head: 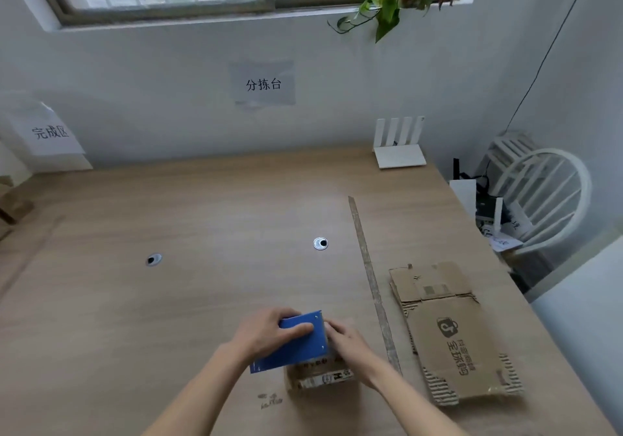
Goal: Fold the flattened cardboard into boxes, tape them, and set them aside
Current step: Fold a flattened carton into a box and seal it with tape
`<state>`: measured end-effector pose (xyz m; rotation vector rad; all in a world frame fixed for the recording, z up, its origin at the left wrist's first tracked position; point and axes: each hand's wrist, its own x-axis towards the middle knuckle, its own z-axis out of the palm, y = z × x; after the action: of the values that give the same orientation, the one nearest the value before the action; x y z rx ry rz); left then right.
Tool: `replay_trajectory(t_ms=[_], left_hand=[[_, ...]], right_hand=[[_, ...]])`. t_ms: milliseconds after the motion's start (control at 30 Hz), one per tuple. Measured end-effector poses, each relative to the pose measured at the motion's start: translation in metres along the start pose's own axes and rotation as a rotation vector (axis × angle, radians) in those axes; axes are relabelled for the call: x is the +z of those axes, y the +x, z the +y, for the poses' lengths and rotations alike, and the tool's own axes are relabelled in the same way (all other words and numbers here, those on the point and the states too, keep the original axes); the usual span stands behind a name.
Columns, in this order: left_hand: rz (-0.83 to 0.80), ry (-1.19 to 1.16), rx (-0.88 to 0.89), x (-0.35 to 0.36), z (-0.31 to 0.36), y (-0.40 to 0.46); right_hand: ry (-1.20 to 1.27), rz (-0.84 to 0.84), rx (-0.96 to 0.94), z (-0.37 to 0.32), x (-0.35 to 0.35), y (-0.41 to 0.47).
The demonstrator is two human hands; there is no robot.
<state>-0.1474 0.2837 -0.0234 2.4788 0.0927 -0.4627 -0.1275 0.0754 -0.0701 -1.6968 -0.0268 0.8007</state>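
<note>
A small folded cardboard box stands on the wooden table near its front edge. On top of it sits a blue tape dispenser, gripped by my left hand with the thumb across its face. My right hand rests against the box's right side, just beside the dispenser; its fingertips are hidden behind the blue plate. A stack of flattened cardboard with a printed bag logo lies to the right.
A long thin strip lies between the box and the flat stack. Two cable holes pierce the table. A white router stands at the back right, a white chair beyond the right edge. Cardboard pieces sit far left.
</note>
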Motion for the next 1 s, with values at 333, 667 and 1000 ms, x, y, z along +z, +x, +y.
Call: replay_trajectory(t_ms=[333, 667, 1000], left_hand=[[-0.009, 0.072, 0.022, 0.000, 0.000, 0.004], [-0.051, 0.197, 0.027, 0.002, 0.001, 0.008], [-0.096, 0.554, -0.016, 0.014, 0.003, 0.012]], right_hand=[[0.387, -0.065, 0.052, 0.016, -0.008, -0.001], [0.332, -0.048, 0.012, 0.022, -0.017, 0.002], [-0.065, 0.409, 0.130, 0.046, -0.073, 0.006]])
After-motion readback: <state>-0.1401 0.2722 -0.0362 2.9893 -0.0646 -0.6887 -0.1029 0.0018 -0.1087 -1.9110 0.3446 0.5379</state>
